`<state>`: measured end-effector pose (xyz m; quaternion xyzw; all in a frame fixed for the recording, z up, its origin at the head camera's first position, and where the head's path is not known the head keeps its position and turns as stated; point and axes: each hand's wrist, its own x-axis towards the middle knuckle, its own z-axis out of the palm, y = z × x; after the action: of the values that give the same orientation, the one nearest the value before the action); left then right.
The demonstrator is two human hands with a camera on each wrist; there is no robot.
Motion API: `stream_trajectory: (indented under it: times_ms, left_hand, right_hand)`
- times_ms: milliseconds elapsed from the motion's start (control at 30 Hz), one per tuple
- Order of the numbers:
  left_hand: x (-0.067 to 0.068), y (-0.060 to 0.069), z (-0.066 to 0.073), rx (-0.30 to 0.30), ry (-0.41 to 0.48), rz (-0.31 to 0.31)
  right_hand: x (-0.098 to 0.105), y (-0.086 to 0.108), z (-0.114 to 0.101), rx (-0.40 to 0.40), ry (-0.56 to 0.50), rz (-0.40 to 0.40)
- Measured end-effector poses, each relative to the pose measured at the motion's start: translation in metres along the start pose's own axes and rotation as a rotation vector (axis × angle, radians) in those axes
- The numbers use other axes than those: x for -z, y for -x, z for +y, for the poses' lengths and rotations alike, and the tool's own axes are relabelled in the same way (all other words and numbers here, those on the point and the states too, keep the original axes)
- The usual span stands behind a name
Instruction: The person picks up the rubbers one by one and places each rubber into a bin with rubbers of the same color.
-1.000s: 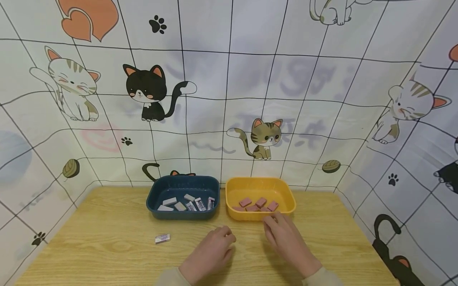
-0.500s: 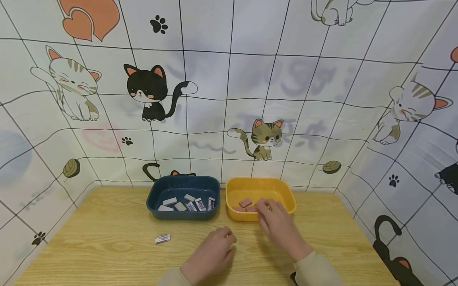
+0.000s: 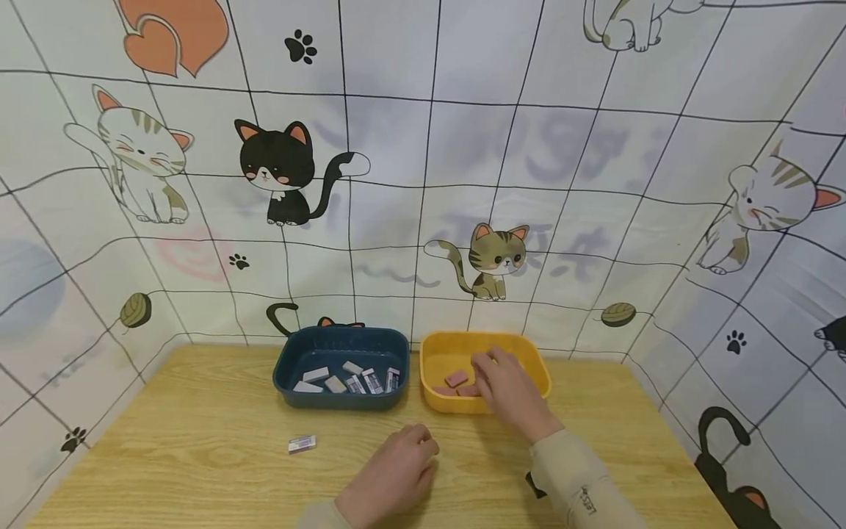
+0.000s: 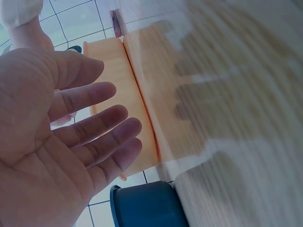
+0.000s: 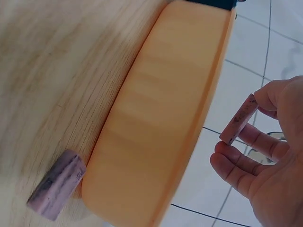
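My right hand (image 3: pixel 512 393) is over the yellow bin (image 3: pixel 535 353). In the right wrist view its thumb and fingers pinch a pink eraser (image 5: pixel 239 119), which the hand hides in the head view. Several pink erasers (image 3: pixel 456 378) lie inside that bin. Another pink eraser (image 5: pixel 57 184), with dark smudges, lies on the table beside the bin's front wall; the right arm hides it in the head view. My left hand (image 3: pixel 394 470) stays low near the table's middle, its fingers loosely bent and holding nothing, as the left wrist view shows.
A dark blue bin (image 3: pixel 340 402) with several white erasers (image 3: pixel 316 374) stands left of the yellow one. One white eraser with a printed sleeve (image 3: pixel 302 444) lies on the wooden table (image 3: pixel 198 455) in front of it. A cat-print cloth (image 3: pixel 383 220) rises behind the bins.
My right hand has moved from the yellow bin's front rim forward and up, over the inside of the bin. The left hand has hardly moved. The view has shifted slightly.
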<state>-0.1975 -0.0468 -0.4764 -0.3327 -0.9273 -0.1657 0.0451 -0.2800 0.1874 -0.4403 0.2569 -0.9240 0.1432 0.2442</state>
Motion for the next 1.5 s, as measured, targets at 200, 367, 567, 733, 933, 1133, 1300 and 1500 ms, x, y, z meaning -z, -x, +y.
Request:
stream_trajectory:
  times_ms: [200,367,567,733,933,1133,1300,1500]
  left_hand:
    - [0.003,0.003,0.000,0.018,-0.001,-0.011]
    - [0.004,0.006,0.001,0.022,0.011,-0.013]
    - [0.006,0.007,0.000,0.029,0.016,-0.033]
    - [0.007,0.006,-0.002,0.028,-0.008,-0.031]
    - [0.007,0.003,0.000,0.023,-0.022,-0.042]
    - [0.006,0.002,0.001,0.014,-0.035,-0.030]
    - [0.005,0.000,0.000,0.017,-0.032,-0.030]
    - [0.001,-0.001,0.000,-0.017,-0.063,0.006]
  right_hand:
    - [-0.012,-0.014,0.004,-0.067,-0.023,-0.056]
    - [-0.028,-0.020,0.012,-0.125,-0.068,-0.106]
    - [-0.041,-0.029,0.021,-0.188,-0.084,-0.196]
    - [-0.046,-0.036,0.026,-0.234,-0.065,-0.268]
    - [-0.054,-0.042,0.027,-0.274,-0.028,-0.336]
    - [-0.061,-0.045,0.030,-0.286,0.004,-0.375]
    - [-0.065,-0.046,0.034,-0.266,0.007,-0.393]
    - [-0.068,-0.047,0.043,-0.314,-0.055,-0.412]
